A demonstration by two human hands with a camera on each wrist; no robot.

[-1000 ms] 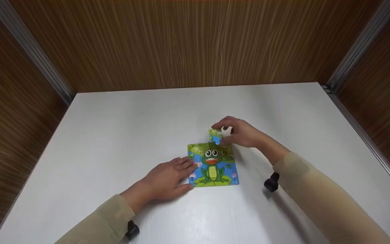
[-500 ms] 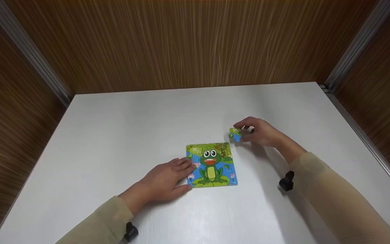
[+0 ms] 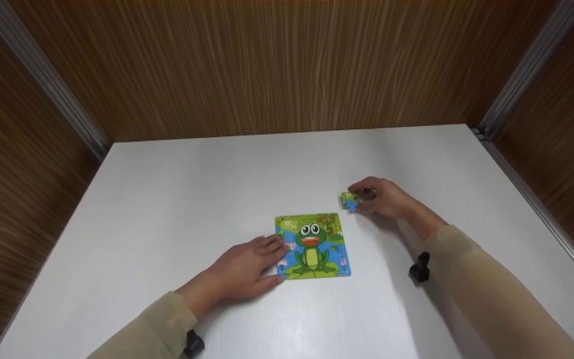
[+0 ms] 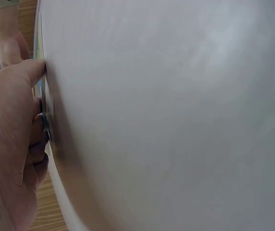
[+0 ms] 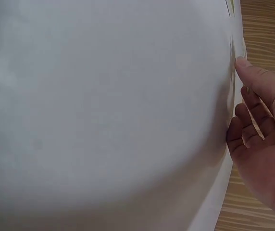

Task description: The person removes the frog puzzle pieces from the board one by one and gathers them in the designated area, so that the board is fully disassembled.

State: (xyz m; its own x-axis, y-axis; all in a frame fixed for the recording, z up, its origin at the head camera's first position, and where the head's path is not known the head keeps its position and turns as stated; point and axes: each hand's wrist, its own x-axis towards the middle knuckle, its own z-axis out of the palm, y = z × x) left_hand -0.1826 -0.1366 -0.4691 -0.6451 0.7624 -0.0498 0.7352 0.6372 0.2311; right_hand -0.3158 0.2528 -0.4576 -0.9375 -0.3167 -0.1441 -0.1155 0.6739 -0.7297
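Note:
A square frog jigsaw puzzle lies flat on the white table. My left hand rests at its left side, fingers stretched out and their tips on the puzzle's left edge. Beyond the puzzle's far right corner, my right hand pinches a small green and blue puzzle piece between thumb and fingers. The piece is apart from the puzzle. In the right wrist view my right hand shows its thumb and curled fingers low at the table; the piece is hard to make out there.
The white table runs back to a brown wood-grain wall. Similar panels with metal strips stand on both sides. A black device hangs under the right sleeve, and another black device under the left.
My right hand has carried the puzzle piece from just above the puzzle's far edge to the right, and it has moved little in the last half second. My left hand has stayed in place.

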